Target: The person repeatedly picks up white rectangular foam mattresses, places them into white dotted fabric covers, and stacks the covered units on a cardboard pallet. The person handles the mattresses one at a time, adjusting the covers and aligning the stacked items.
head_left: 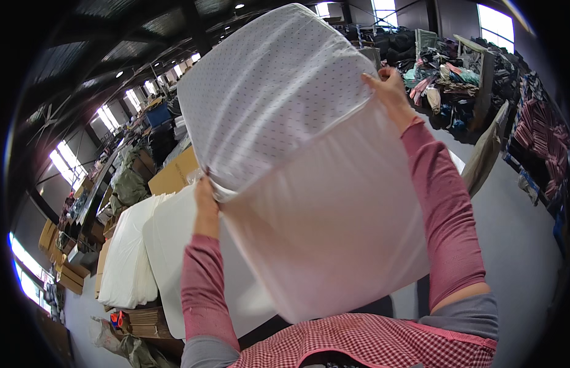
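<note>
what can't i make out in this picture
Head view, hidden: some fingertips of the left hand, by the bunched edge of the dotted panel.
Head view, hidden: part of the white surface, by the plain white sheet.
Head view, cut off: the checked apron, by the lower edge.
Head view, too small: the dots' exact shape.

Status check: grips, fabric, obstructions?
Left grip and right grip pinching opposite side edges. White fabric piece raised, dotted above, plain below. Nothing seen blocking it.

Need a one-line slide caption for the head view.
Left hand and right hand hold up a speckled white panel with translucent sheeting below; heaped textiles lie beyond.
</note>
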